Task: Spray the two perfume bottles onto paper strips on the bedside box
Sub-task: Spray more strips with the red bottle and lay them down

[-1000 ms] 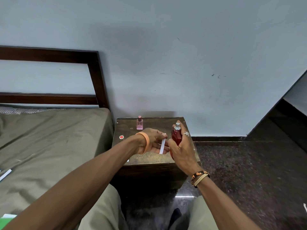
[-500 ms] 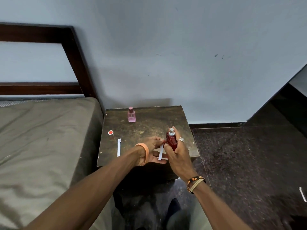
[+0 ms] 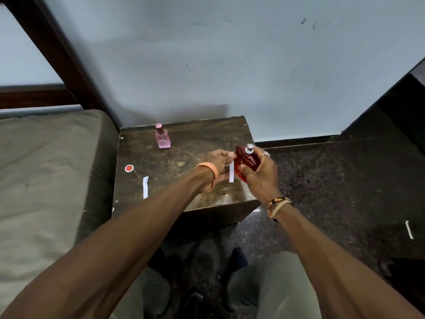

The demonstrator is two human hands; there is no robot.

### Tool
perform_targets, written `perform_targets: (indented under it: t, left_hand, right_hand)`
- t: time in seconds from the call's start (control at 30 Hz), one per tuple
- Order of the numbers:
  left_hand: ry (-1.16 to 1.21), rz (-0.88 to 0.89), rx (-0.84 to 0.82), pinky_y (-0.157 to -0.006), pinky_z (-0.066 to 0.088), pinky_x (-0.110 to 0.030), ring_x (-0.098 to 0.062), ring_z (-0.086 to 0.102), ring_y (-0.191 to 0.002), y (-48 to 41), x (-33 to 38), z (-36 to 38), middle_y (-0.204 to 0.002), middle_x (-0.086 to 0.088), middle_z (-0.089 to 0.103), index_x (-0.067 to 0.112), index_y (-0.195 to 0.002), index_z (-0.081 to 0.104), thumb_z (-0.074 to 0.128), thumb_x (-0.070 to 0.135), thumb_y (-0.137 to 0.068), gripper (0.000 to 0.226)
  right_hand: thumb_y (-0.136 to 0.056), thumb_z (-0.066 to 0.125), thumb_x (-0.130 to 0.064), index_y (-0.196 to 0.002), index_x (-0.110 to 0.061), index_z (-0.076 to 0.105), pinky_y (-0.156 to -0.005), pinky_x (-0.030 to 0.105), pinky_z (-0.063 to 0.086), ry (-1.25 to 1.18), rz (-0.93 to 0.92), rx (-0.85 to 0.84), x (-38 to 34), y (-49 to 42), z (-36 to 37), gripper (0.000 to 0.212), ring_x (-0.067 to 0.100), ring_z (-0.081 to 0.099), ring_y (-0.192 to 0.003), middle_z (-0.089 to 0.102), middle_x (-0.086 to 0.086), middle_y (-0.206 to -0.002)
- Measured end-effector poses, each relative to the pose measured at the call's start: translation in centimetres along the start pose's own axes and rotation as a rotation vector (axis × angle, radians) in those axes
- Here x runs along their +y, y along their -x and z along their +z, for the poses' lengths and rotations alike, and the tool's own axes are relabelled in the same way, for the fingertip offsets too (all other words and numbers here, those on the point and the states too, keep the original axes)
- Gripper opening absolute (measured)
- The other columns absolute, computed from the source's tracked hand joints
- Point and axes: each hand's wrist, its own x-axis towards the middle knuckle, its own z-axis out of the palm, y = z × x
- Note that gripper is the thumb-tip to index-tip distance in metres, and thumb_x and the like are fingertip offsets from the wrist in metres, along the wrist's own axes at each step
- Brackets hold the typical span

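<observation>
Just above the front right part of the dark wooden bedside box (image 3: 195, 141), the left hand (image 3: 217, 161) pinches a white paper strip (image 3: 231, 172) near its top between thumb and curled fingers, so the strip hangs upright; which fingertips grip it is hidden behind the paper. Beside it, the right hand (image 3: 261, 180) wraps around a red perfume bottle (image 3: 248, 164), tilted with its silver spray nozzle (image 3: 249, 148) uppermost and close to the strip. The bottle's lower part is buried in the palm, and its lettering is too blurred to read. A ringed finger rises behind the nozzle; whether any finger presses the nozzle cannot be told.

A pink perfume bottle (image 3: 162, 138) stands upright at the back of the box, well apart from the hands. A second paper strip (image 3: 145, 187) lies flat near the box's left edge, with a small red disc (image 3: 129, 168) just beyond it. An orange wristband (image 3: 212, 172) circles the left wrist, a braided bracelet (image 3: 278, 204) the right. The bed (image 3: 46, 169) is cut off at the left edge.
</observation>
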Motion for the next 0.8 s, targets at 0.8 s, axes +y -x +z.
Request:
perform_targets:
  t: [0.8]
  left_hand:
    - [-0.017, -0.012, 0.0, -0.065, 0.059, -0.036, -0.021, 0.067, -0.077, -2.0, -1.5, 1.3, -0.082, -0.008, 0.067, 0.007, -0.088, 0.061, 0.057, 0.006, -0.093, 0.007]
  right_hand:
    - [-0.075, 0.077, 0.004, -0.119, -0.031, 0.058, -0.088, 0.034, 0.058, -0.102, 0.147, 0.042, 4.5, -2.3, 0.6, 0.059, 0.006, 0.065, -0.101, 0.066, -0.007, -0.111]
